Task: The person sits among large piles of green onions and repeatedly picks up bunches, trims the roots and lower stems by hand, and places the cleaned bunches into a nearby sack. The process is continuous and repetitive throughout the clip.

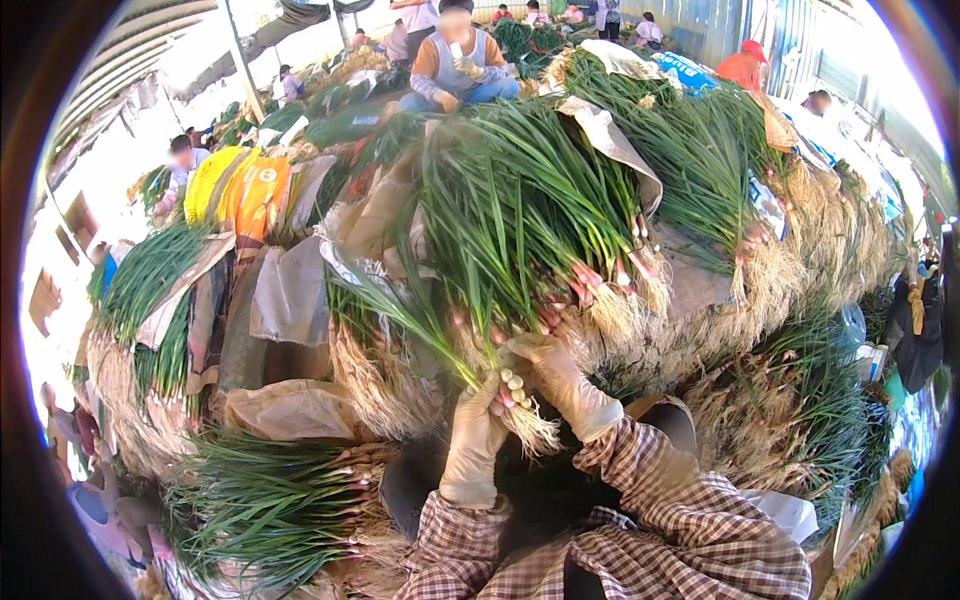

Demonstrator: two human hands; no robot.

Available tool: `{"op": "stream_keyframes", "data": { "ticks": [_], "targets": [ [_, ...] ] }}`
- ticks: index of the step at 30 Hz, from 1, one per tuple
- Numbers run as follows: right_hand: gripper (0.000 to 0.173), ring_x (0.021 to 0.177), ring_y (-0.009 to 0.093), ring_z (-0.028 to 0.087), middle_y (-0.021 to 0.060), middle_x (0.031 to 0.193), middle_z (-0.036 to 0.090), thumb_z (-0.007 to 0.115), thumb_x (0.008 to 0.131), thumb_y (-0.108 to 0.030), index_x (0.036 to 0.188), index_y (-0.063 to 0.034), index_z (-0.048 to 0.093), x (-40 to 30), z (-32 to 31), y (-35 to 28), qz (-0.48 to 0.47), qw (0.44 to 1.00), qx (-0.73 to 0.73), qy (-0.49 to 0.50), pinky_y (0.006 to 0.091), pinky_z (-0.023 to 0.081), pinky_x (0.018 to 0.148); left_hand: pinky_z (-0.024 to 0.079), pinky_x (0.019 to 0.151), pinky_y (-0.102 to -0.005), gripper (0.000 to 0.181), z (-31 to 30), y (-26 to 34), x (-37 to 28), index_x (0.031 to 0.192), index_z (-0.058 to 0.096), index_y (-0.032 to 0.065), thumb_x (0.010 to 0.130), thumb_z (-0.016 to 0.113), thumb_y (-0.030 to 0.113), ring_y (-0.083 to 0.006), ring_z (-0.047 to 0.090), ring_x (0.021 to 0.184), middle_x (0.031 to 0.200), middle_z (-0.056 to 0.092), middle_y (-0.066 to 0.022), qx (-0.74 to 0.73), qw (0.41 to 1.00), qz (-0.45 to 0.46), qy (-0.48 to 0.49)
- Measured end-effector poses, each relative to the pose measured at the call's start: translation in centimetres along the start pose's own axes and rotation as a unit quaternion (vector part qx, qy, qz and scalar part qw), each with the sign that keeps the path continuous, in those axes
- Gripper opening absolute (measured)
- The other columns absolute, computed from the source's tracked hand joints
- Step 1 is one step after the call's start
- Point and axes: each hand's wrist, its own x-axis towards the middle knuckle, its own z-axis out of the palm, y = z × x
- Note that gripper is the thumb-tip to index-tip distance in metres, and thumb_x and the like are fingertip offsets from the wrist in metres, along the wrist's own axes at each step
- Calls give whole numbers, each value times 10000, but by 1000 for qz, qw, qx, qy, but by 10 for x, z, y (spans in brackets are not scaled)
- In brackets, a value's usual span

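Observation:
My left hand [475, 431], in a pale thin glove, grips a small bunch of allium stalks [465, 366], like spring onions or green garlic. Round white bulb ends [514, 384] and pale stringy roots [534, 429] stick out to the right of its fingers. My right hand [559, 379], gloved too, is just above and right of the bunch. Its bent fingertips reach the pink lower stems at the front of a large heap of allium plants [517, 202]; whether they pinch a stalk is hidden. Both arms wear brown checked sleeves [637, 465].
More allium plants [270, 506] lie at lower left, roots towards me. Another heap [682, 165] rises at right, partly under sacking [611, 142]. Yellow and orange sacks [240, 191] drape the left pile. A person [459, 64] sits opposite behind the heap; several others are farther back.

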Motion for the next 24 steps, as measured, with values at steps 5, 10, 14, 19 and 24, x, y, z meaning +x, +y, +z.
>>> {"op": "stream_keyframes", "data": {
  "ticks": [5,10,14,19,24],
  "targets": [
    [233,661,173,594,97,916,637,587,919,-213,1054,-23,592,11,6,23,85,982,138,-92,283,507,614,413,677,-297,226,-24,-7,-15,1085,537,-17,948,499,159,-151,478,736,951,547,-82,-276,942,-114,-152],
    [280,527,118,529,24,691,594,585,926,-250,1075,-13,594,-13,18,11,95,981,120,-115,249,439,488,374,602,-270,239,-13,-15,-24,1071,539,-10,975,460,194,-102,395,615,756,438,-12,-252,959,-73,-111],
    [167,543,128,523,20,648,565,555,922,-155,945,5,598,-1,11,39,-105,955,-249,123,276,445,511,433,497,-265,212,8,-13,-25,950,611,-6,944,548,197,-122,490,540,687,566,-30,111,989,36,93],
    [252,682,269,635,151,750,624,643,854,-265,967,-54,563,-27,-18,67,-215,747,-628,26,363,511,603,477,516,-268,193,9,5,-25,900,658,-17,917,599,166,-139,549,551,702,633,-78,182,967,109,144],
    [246,681,279,651,88,767,653,673,826,-296,948,-104,581,-39,-56,41,-244,672,-664,218,362,513,597,464,515,-244,138,-6,-7,-4,802,631,51,852,689,165,-123,569,592,746,643,-68,181,975,29,124]
  ]
}}
